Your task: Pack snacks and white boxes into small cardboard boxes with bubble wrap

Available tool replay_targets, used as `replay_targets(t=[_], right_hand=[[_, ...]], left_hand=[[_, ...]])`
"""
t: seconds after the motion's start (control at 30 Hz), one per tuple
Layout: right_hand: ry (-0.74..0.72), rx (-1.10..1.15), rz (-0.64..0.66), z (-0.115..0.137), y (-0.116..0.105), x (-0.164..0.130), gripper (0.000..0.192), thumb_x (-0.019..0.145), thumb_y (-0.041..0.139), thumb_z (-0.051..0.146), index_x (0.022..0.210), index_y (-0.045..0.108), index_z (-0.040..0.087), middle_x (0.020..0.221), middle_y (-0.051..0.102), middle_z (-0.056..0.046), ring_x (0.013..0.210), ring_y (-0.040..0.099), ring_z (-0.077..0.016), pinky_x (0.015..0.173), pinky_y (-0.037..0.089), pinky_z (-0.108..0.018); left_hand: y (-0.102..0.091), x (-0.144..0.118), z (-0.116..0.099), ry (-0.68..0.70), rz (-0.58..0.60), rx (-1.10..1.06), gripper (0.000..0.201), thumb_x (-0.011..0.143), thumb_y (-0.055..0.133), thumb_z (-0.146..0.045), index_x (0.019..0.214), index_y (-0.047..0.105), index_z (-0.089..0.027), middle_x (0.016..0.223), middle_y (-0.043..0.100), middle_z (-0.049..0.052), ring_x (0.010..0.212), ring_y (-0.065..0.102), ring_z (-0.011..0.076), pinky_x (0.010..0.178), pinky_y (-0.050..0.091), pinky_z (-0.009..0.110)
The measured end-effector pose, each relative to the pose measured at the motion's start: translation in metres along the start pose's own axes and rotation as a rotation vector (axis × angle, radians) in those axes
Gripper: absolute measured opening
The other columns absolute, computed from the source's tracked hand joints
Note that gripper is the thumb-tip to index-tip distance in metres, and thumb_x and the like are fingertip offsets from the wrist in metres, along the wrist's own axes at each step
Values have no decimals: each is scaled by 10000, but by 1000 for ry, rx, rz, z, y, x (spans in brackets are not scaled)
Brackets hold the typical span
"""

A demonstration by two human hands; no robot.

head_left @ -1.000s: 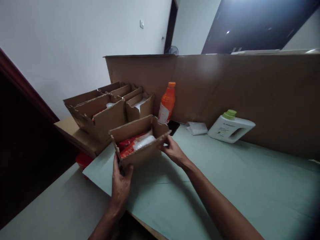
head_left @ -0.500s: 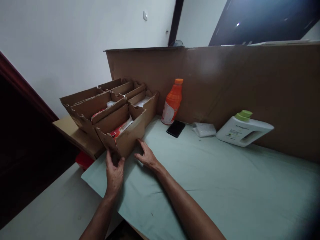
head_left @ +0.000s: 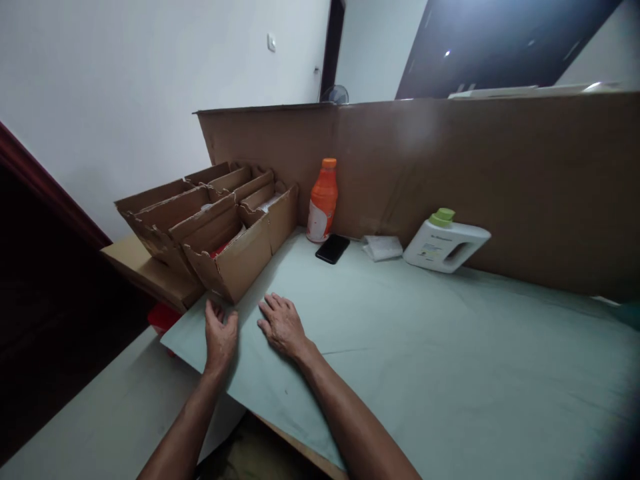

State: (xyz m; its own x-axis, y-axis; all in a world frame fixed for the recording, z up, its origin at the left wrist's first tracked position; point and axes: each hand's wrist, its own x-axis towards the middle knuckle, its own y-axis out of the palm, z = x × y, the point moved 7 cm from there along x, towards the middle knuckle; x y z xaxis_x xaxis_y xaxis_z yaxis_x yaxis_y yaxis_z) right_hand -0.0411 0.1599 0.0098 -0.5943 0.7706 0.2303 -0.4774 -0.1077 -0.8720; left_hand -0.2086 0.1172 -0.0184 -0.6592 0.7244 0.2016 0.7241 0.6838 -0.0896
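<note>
Several cardboard boxes (head_left: 250,261) stand side by side in rows at the left of the cloth-covered table. Red and white items show in part inside them; the boxes' walls hide most of these. Just below the front box's near corner, my left hand (head_left: 221,337) is held with thumb and fingers apart and nothing between them. Whether its fingertips touch the box I cannot tell. My right hand (head_left: 283,325) lies palm down on the pale green cloth (head_left: 400,360), fingers stretched out, a little right of the front box and apart from it.
Against the cardboard partition (head_left: 450,160) stand an orange bottle (head_left: 323,200) and a leaning white jug with a green cap (head_left: 445,243). A black phone (head_left: 333,249) and a folded clear plastic packet (head_left: 383,247) lie between them. A red container (head_left: 163,317) shows below the table's left edge.
My right hand has left the side of the front box and come down flat on the cloth. The front box now sits straighter, in line with the one behind. My view has shifted slightly.
</note>
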Motion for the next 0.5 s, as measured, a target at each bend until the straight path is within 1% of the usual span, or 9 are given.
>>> replay_targets(t=[0.1, 0.17, 0.33, 0.5], right_hand=[[30, -40, -6, 2, -4, -22, 418, 985, 563, 332, 1380, 581, 197, 1534, 500, -131, 1458, 382, -282, 1178, 285, -465], [56, -57, -15, 2, -7, -36, 423, 987, 557, 326, 1390, 578, 198, 1535, 499, -134, 1459, 383, -290, 1178, 287, -474], [96, -69, -64, -5, -14, -61, 417, 968, 582, 300, 1369, 606, 190, 1512, 526, -146, 1439, 419, -296, 1162, 320, -477], [94, -20, -130, -13, -13, -66, 412, 918, 645, 275, 1321, 644, 190, 1472, 566, -143, 1408, 458, -293, 1154, 340, -473]], left_hand=[[-5, -22, 3, -7, 28, 37, 792, 817, 642, -248, 1517, 313, -81, 1537, 418, 271, 1424, 458, 358, 1195, 358, 529], [-5, -30, 4, -1, 42, 50, 794, 810, 637, -227, 1522, 313, -90, 1539, 424, 256, 1416, 469, 350, 1188, 376, 511], [-2, -30, 3, 14, 32, 69, 758, 798, 618, -198, 1500, 354, -89, 1503, 472, 241, 1390, 494, 347, 1184, 381, 519], [0, -29, 2, 38, 56, 94, 731, 796, 616, -206, 1478, 384, -80, 1457, 513, 246, 1361, 521, 351, 1173, 391, 531]])
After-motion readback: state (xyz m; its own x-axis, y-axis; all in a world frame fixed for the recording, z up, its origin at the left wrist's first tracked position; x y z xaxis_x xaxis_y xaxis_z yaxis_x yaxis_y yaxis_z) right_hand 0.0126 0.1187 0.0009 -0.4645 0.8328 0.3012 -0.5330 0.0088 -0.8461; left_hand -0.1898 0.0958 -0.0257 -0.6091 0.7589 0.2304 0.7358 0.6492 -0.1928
